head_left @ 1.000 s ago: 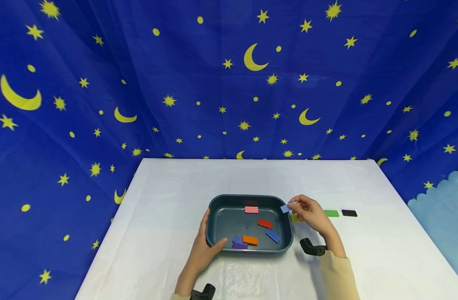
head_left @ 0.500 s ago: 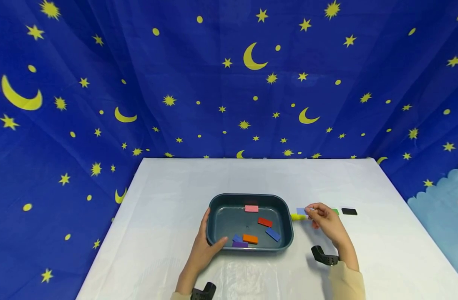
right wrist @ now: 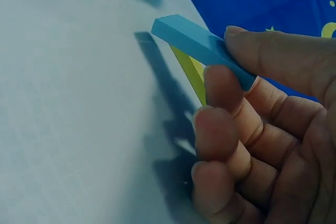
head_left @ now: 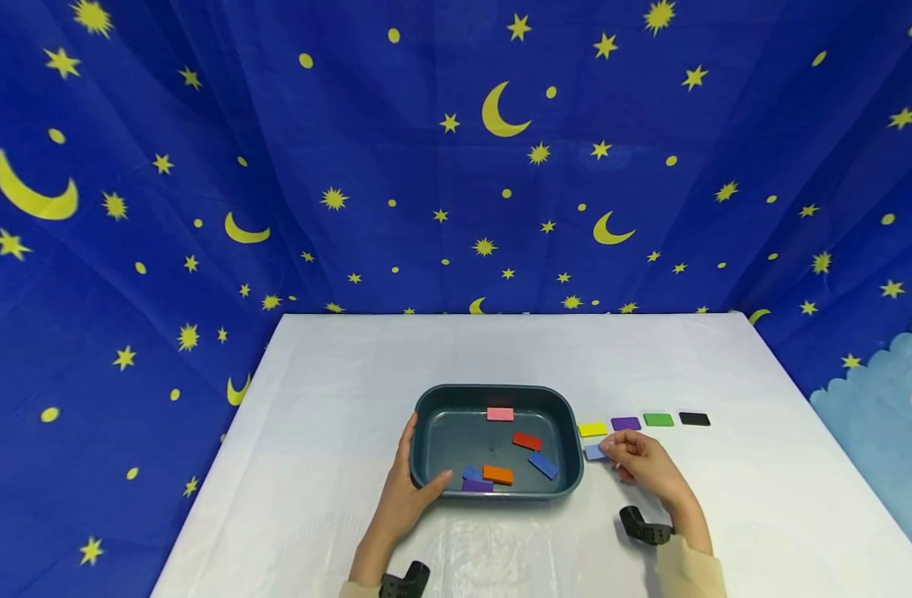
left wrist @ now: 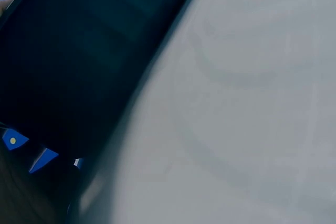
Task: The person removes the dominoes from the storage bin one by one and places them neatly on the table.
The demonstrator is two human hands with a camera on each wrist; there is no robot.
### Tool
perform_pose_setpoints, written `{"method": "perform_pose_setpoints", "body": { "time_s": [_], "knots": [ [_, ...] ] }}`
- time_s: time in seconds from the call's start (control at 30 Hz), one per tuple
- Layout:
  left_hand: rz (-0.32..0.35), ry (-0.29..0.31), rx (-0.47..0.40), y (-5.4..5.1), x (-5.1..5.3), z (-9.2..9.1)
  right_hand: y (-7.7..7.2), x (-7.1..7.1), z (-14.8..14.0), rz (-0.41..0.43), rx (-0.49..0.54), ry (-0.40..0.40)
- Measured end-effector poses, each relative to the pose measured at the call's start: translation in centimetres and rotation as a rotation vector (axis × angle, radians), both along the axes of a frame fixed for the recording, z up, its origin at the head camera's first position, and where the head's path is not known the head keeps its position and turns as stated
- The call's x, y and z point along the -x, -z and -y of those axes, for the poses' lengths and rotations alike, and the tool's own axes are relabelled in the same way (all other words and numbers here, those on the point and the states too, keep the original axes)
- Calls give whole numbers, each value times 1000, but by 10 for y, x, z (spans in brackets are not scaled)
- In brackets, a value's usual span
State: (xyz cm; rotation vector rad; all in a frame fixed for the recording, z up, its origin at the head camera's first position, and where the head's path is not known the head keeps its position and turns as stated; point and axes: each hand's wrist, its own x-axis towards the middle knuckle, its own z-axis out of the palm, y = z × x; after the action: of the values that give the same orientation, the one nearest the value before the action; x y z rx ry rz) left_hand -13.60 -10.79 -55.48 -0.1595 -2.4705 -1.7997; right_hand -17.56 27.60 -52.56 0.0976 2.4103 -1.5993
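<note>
A light blue rectangular block [head_left: 595,453] is pinched between the thumb and fingers of my right hand [head_left: 646,469]. In the right wrist view the block [right wrist: 197,45] is held slightly above the white surface, its shadow below. My left hand [head_left: 404,498] grips the left front corner of a dark teal tub [head_left: 501,497], thumb over the rim and fingers along the outer side. Inside the tub lie a pink block [head_left: 500,414], a red block [head_left: 527,441], an orange block [head_left: 497,475], a purple block [head_left: 477,487] and two blue blocks [head_left: 543,465], one partly covered.
Right of the tub, a row of blocks lies on the white table [head_left: 336,374]: yellow [head_left: 593,429], purple [head_left: 626,423], green [head_left: 659,419] and black [head_left: 694,419]. A blue star-patterned cloth [head_left: 396,166] hangs behind the table.
My right hand has carried the light blue block from above the tub's right rim rightward, then nearer to me, below the row. The purple block in the row is now uncovered. My left hand stays put.
</note>
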Motion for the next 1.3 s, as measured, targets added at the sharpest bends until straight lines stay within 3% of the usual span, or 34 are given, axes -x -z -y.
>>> {"method": "perform_pose_setpoints", "body": {
  "time_s": [0.4, 0.8, 1.3],
  "knots": [
    [8, 1, 0, -1, 0, -1, 6, 1, 3, -38, -82, 51],
    [10, 2, 0, -2, 0, -1, 6, -1, 7, -115, -281, 104],
    [-1, 5, 0, -1, -1, 0, 7, -2, 10, -120, -353, 140]
  ]
}}
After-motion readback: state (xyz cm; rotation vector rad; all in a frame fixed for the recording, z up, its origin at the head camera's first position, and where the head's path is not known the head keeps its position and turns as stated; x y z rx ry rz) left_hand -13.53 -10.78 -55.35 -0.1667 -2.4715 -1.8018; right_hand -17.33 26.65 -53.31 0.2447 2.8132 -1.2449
